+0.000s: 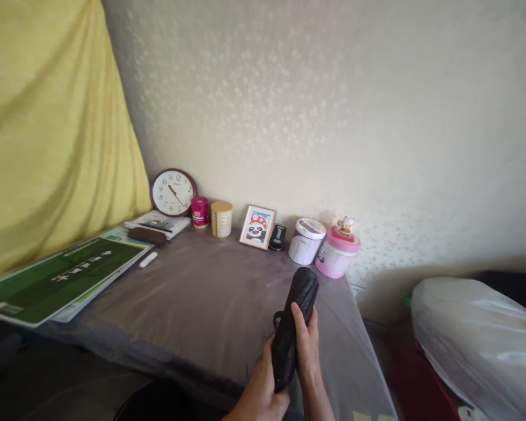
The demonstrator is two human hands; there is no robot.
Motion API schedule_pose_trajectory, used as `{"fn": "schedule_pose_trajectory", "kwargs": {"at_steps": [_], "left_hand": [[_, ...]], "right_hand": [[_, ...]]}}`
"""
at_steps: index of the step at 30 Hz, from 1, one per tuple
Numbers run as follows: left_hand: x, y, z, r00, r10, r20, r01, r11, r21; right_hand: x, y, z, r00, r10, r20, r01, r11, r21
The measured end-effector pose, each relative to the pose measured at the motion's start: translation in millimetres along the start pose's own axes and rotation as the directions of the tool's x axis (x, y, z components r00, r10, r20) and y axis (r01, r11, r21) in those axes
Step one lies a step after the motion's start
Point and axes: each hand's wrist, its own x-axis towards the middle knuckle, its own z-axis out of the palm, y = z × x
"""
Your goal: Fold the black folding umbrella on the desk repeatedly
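A folded black umbrella (pixel 294 318) is held above the front right part of the table, tilted with its far end up and to the right. My left hand (pixel 263 380) is closed around its near end. Higher up, my right hand (pixel 307 342) grips its right side, thumb lying along the fabric. A small dark strap loop sticks out on the umbrella's left side. Beyond its far end stand a white tub with a purple lid (pixel 307 241) and a pink and white tub (pixel 335 257) topped by a small figurine (pixel 346 227).
Along the wall stand a round clock (pixel 174 193), a pink canister (pixel 200 213), a yellow-lidded container (pixel 221 220), a framed panda picture (pixel 258 227) and a black object (pixel 277 238). Green folder (pixel 70 275), brown case (pixel 146 235) and white stick-like item (pixel 148 260) lie left on the table (pixel 193 310).
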Motion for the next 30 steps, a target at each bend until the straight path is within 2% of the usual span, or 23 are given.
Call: {"fn": "schedule_pose_trajectory", "kwargs": {"at_steps": [2, 4, 6, 9, 10, 11, 13, 14, 17, 20, 22, 24, 27, 28, 30], "left_hand": [[0.7, -11.6, 1.6, 0.991, 0.102, -0.09, -0.084, 0.98, 0.183], [1.7, -18.1, 2.3, 0.982, 0.127, -0.141, -0.078, 0.947, 0.313], [2.4, -16.9, 1.9, 0.977, 0.151, -0.149, -0.098, 0.944, 0.315], [1.3, -1.9, -0.8, 0.993, 0.106, -0.055, -0.103, 0.994, 0.048], [0.4, 4.6, -1.9, 0.999, -0.013, 0.029, 0.016, 0.996, -0.088], [-0.7, 10.6, -2.9, 0.987, -0.085, 0.134, 0.11, 0.975, -0.191], [-2.8, 18.3, -3.9, 0.965, -0.123, 0.232, 0.187, 0.942, -0.278], [-3.5, 19.1, -3.7, 0.962, -0.123, 0.243, 0.192, 0.941, -0.281], [-4.0, 8.9, -0.4, 0.988, -0.082, 0.133, 0.102, 0.984, -0.147], [-2.4, -10.1, 3.8, 0.994, 0.086, -0.067, -0.07, 0.976, 0.205], [-1.6, -18.3, 4.4, 0.982, 0.137, -0.13, -0.073, 0.91, 0.408], [-1.9, -17.9, 2.5, 0.984, 0.12, -0.13, -0.044, 0.876, 0.48], [-4.7, -1.2, -3.3, 0.992, 0.116, -0.043, -0.094, 0.935, 0.341], [-6.1, 6.5, -5.1, 0.997, 0.075, 0.0, -0.073, 0.974, 0.215], [-9.0, 20.1, -7.5, 0.99, -0.052, 0.134, 0.06, 0.996, -0.059]], "right_hand": [[-0.3, 1.4, 0.4, 0.999, -0.029, -0.023, 0.028, 0.999, -0.027], [-1.2, 0.7, 0.7, 0.999, -0.029, -0.04, 0.029, 1.0, -0.011], [-2.5, -1.3, 0.3, 0.999, 0.008, -0.038, -0.006, 0.999, 0.036], [-3.5, -4.7, -3.1, 0.994, 0.107, 0.013, -0.108, 0.985, 0.135], [-3.5, -5.6, -4.8, 0.99, 0.134, 0.035, -0.138, 0.977, 0.165], [-3.3, -6.2, -6.7, 0.987, 0.153, 0.056, -0.16, 0.969, 0.187], [-2.8, -6.4, -10.1, 0.984, 0.164, 0.077, -0.176, 0.964, 0.2], [-2.7, -6.1, -11.3, 0.985, 0.156, 0.078, -0.168, 0.968, 0.186], [-3.2, -3.5, -11.8, 0.994, 0.099, 0.051, -0.103, 0.992, 0.079], [-3.7, 1.4, -8.7, 0.999, 0.028, -0.026, -0.029, 0.999, -0.021], [-3.5, 5.0, -6.6, 0.998, 0.025, -0.065, -0.027, 0.999, -0.025], [-3.3, 7.3, -6.5, 0.996, 0.055, -0.073, -0.054, 0.998, 0.016], [-3.7, 6.4, -10.6, 0.991, 0.115, -0.063, -0.108, 0.989, 0.099], [-4.0, 5.1, -12.7, 0.989, 0.142, -0.05, -0.134, 0.982, 0.132], [-4.8, 2.4, -16.5, 0.979, 0.204, 0.015, -0.203, 0.958, 0.202]]}}
